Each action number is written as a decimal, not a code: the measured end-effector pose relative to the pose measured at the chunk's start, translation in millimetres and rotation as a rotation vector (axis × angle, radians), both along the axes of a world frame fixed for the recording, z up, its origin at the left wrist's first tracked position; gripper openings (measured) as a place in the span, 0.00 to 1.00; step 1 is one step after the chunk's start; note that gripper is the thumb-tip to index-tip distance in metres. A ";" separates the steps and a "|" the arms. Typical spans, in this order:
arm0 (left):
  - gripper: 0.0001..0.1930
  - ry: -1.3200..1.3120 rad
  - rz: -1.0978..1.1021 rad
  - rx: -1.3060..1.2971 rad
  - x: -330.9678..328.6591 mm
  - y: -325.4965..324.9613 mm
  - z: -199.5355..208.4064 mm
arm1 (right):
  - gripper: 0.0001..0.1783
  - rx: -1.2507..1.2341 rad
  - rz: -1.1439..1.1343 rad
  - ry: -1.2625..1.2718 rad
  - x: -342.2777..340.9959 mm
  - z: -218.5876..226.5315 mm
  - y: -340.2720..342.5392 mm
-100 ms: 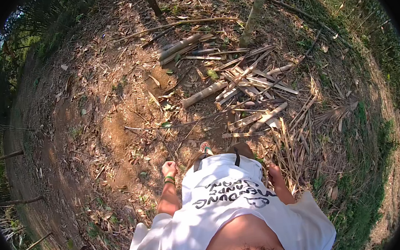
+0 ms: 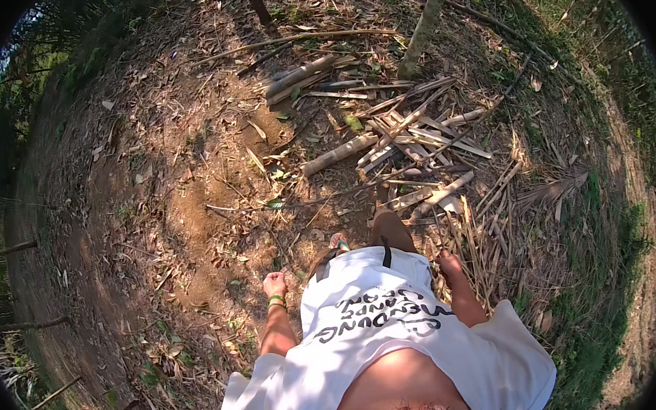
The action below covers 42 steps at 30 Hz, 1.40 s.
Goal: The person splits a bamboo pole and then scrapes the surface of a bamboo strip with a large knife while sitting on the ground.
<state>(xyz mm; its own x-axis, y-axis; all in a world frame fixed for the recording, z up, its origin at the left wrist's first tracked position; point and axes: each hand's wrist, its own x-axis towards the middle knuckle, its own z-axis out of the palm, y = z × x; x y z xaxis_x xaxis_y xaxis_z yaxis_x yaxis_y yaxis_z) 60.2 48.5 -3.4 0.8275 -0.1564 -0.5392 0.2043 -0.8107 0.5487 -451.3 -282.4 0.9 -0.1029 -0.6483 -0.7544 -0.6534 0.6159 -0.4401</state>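
My left hand [image 2: 275, 284] hangs beside my left hip over leaf-strewn ground, its fingers curled in and nothing visible in them. Green bands [image 2: 277, 300] circle that wrist. On the other side my right hand [image 2: 450, 265] hangs by my right hip in shade, close to a heap of dry split strips [image 2: 475, 259]; its fingers are too dark to make out. Ahead of me lies a pile of split wood pieces [image 2: 415, 140], with a short log [image 2: 339, 155] at its left. One sandalled foot [image 2: 338, 241] shows in front of my white shirt.
A long thin branch [image 2: 305, 204] crosses the ground before my feet. Farther off lie thicker logs [image 2: 299, 78] and a long curved pole [image 2: 307, 37]. A slim tree trunk [image 2: 423, 24] rises behind the pile. Dried palm fronds [image 2: 554, 191] lie to the right.
My right knee now shows farther forward, in front of the shirt hem. Both hands stay low at my sides, and the view has shifted slightly.
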 end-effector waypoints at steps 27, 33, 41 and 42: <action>0.25 0.096 0.702 -0.044 42.1 -57.2 5.6 | 0.22 -0.455 0.621 0.038 499.5 1.0 -273.9; 0.16 0.325 1.013 -0.267 288.9 -184.0 -16.4 | 0.22 -0.271 0.869 0.192 708.2 -23.1 -377.9; 0.14 0.183 0.556 -0.561 569.7 -386.1 121.1 | 0.20 -0.068 0.985 0.164 870.1 12.8 -464.0; 0.14 0.196 0.551 -0.492 590.4 -392.4 120.2 | 0.21 -0.051 0.995 0.171 887.3 21.6 -472.9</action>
<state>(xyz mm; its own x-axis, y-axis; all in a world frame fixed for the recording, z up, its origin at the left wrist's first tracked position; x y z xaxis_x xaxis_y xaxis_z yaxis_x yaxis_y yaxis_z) 650.6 -343.9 116.8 0.7522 -0.0089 -0.6588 0.6389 -0.2348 0.7326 436.0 -755.3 22.6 0.3978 -0.5297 -0.7491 -0.9168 -0.2604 -0.3027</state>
